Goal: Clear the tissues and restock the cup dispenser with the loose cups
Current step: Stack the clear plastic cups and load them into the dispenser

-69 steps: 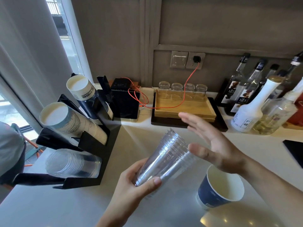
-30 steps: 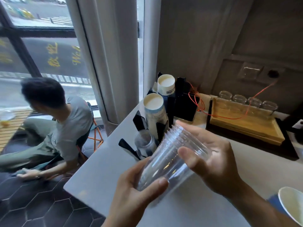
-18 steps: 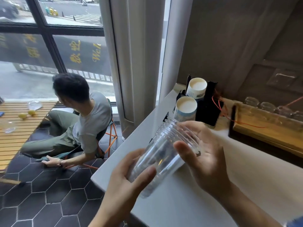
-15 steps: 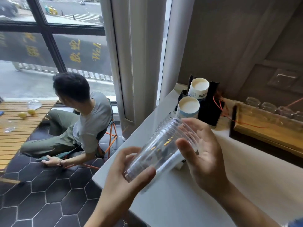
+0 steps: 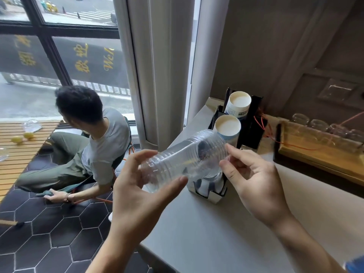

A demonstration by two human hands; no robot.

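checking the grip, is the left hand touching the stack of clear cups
Touching: the head view shows the left hand wrapped around the narrow end of the clear cups, thumb pressed on the side.

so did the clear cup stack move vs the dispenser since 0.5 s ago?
Yes. The clear cup stack has tipped flatter, and its open rim now overlaps the lower paper cup stack in the dispenser; earlier it sat below it.
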